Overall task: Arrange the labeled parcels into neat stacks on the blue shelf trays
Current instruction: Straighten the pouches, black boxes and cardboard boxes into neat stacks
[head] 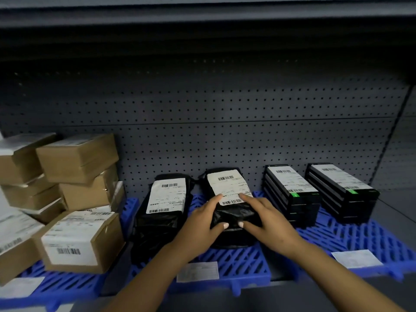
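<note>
A stack of black plastic-wrapped parcels [227,176] with a white barcode label on top stands on the middle blue tray [236,260]. My left hand [202,219] and my right hand [265,217] grip the near end of the top parcel, fingers on its label and thumbs against its front. To its left sits a second black wrapped stack [162,210], also labeled. On the right blue tray [351,235] stand two neat stacks of flat black boxes [290,190] [340,188] with white labels.
Brown cardboard boxes [78,158] with labels are piled loosely on the left blue tray [56,287]. White tags [198,271] [355,258] lie at the trays' front edges. A grey pegboard wall [225,122] closes the back; another shelf hangs overhead.
</note>
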The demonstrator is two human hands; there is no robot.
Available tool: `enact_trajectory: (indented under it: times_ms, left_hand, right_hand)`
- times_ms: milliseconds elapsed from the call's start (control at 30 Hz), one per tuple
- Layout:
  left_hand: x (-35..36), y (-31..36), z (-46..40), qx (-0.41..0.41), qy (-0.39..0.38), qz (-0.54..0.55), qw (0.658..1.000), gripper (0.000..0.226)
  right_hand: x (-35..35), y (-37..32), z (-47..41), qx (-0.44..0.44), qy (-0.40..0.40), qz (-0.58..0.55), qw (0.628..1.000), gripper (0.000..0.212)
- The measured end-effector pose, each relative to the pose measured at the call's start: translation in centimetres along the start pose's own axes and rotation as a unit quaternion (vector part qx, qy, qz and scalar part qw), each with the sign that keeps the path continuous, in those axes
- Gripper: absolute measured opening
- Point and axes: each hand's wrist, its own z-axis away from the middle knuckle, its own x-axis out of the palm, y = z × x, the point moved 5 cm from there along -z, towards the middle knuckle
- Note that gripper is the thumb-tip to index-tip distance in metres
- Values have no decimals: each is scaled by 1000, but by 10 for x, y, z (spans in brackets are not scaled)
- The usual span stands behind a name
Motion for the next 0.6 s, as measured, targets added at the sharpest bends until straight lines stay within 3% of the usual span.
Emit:
enact_trajectory:
  times_ms: [233, 600]
  left_hand:
    - [-6, -1, 3, 14, -37, 24, 999, 75]
    - [-16, -6, 0, -37, -44, -19, 998, 69]
  right_hand:
    - [9, -7, 14, 9, -14, -24, 1000, 89]
    - [22, -18, 2, 22, -3, 70, 997, 83]
